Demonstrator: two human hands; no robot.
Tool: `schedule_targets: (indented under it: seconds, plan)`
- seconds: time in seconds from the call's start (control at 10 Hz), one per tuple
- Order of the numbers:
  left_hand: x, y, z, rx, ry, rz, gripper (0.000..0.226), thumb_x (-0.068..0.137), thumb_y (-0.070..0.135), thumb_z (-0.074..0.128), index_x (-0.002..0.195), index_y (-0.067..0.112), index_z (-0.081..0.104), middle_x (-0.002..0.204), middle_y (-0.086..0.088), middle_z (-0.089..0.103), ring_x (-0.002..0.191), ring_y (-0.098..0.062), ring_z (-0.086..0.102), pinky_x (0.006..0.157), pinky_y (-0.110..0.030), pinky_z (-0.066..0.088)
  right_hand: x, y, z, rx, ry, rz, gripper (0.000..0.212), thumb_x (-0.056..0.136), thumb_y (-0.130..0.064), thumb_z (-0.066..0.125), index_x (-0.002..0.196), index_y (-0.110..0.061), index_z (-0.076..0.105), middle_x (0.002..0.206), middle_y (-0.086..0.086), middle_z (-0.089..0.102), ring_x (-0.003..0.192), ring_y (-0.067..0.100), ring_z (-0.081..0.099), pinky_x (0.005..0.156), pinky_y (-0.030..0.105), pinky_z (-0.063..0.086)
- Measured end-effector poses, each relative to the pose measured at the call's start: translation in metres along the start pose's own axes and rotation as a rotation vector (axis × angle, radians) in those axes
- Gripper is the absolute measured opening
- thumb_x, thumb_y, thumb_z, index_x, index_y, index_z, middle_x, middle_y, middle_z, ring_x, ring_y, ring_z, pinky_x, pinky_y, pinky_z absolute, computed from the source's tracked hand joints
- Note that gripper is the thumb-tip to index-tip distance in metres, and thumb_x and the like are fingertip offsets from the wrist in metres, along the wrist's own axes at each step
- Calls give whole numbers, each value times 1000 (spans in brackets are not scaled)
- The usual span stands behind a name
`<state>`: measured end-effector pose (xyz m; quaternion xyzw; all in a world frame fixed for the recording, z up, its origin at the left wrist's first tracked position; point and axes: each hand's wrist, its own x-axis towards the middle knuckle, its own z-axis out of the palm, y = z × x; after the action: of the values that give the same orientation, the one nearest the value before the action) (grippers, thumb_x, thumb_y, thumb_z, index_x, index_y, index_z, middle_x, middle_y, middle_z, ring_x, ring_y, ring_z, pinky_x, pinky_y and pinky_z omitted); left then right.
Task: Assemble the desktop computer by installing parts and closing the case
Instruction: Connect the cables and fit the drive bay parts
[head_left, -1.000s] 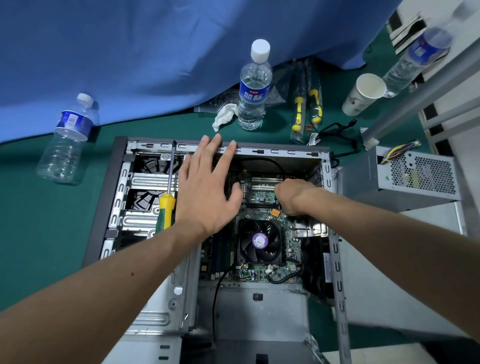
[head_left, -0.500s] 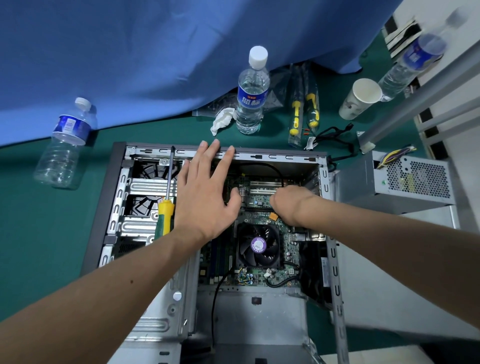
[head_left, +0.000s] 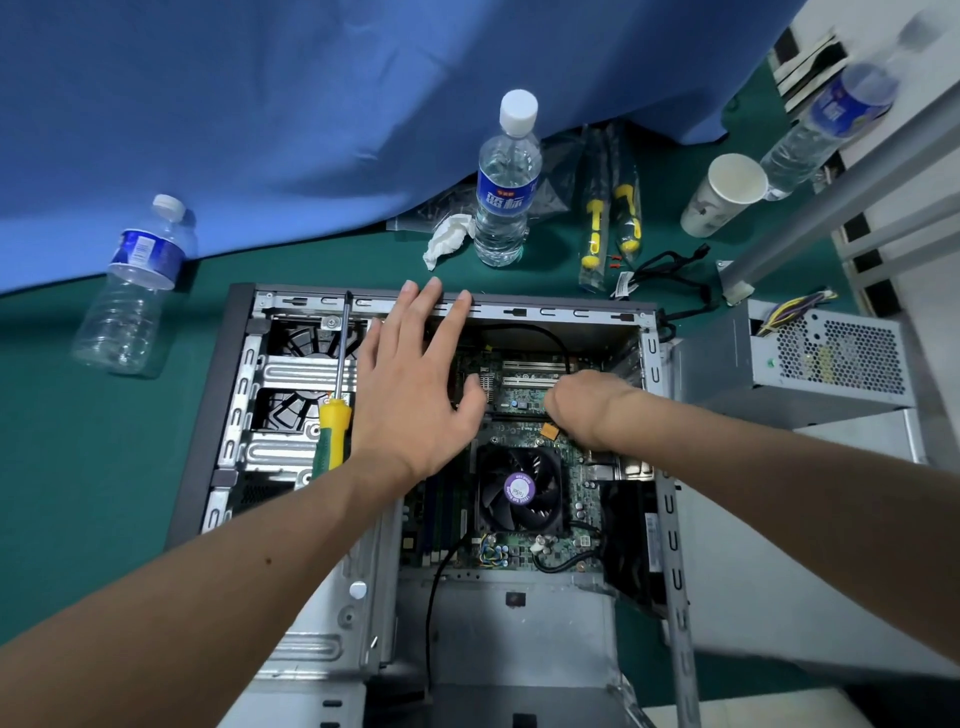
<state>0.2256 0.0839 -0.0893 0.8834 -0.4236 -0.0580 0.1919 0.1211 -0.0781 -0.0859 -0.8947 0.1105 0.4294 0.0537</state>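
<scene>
The open computer case (head_left: 519, 312) lies on its side on a green table, its motherboard (head_left: 524, 400) and black CPU fan (head_left: 519, 491) exposed. My left hand (head_left: 415, 384) is spread flat over the case's upper middle, fingertips touching the far rim, holding nothing. My right hand (head_left: 587, 410) is curled down onto the motherboard near the expansion slots; its fingers are hidden, so what they touch I cannot tell. A yellow and green screwdriver (head_left: 335, 415) rests on the drive cage just left of my left hand. The grey power supply (head_left: 810, 358) stands outside the case at the right.
A water bottle (head_left: 506, 182) stands behind the case and another bottle (head_left: 135, 291) lies at the left. A paper cup (head_left: 724, 195), two bagged yellow screwdrivers (head_left: 610, 223), a black cable (head_left: 670, 270) and crumpled tissue (head_left: 447, 239) lie at the back. Blue cloth (head_left: 260, 104) covers the far side.
My right hand has shifted slightly left over the motherboard. My left hand has stayed spread on the case. The view has moved a little.
</scene>
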Motion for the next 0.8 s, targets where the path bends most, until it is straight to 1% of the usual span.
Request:
schedule_targets:
  seconds: [0.1,0.2,0.3,0.4,0.5,0.6,0.8]
  plan:
    - [0,0,0,-1,1,2,74,83,41,48,153,27,30,162,-2,19,151,-18,6,119,-50,17,3,4,-3,4,11,18,20,88,8,51,91,-12,52,77,-1,46,78,18,51,70,25,45]
    - [0,0,0,2,-1,2,74,83,42,47,153,27,30,162,-2,19,151,-18,5,119,-48,15,4,6,-7,12,15,23,18,88,6,52,91,-12,51,81,0,49,77,16,52,71,24,45]
    - [0,0,0,7,-6,2,74,83,42,47,153,27,30,162,-2,19,151,-18,5,119,-48,15,5,7,-9,-11,3,30,18,88,5,54,95,-11,51,77,-2,46,80,17,53,75,25,48]
    - [0,0,0,7,-4,3,74,83,42,48,153,26,30,162,-2,19,151,-18,6,119,-48,15,7,10,-10,-13,-5,40,18,88,4,55,97,-11,51,75,-2,43,82,19,53,75,25,47]
    - [0,0,-1,2,-4,2,74,83,42,47,153,27,30,162,-2,19,151,-18,6,119,-48,15,10,11,-9,4,-3,62,22,87,5,55,107,-6,57,76,-1,46,82,19,55,74,25,47]
    - [0,0,-1,-1,-4,1,74,83,43,47,153,27,30,162,-2,19,151,-18,5,119,-48,15,11,11,-8,11,4,67,25,87,6,54,109,-5,58,76,-1,46,83,20,56,76,26,49]
    - [0,0,-1,4,-3,3,74,83,43,47,153,27,30,162,-2,19,151,-18,5,120,-48,15,11,11,-5,41,17,69,26,85,8,54,107,-6,57,84,2,50,85,20,57,77,27,50]
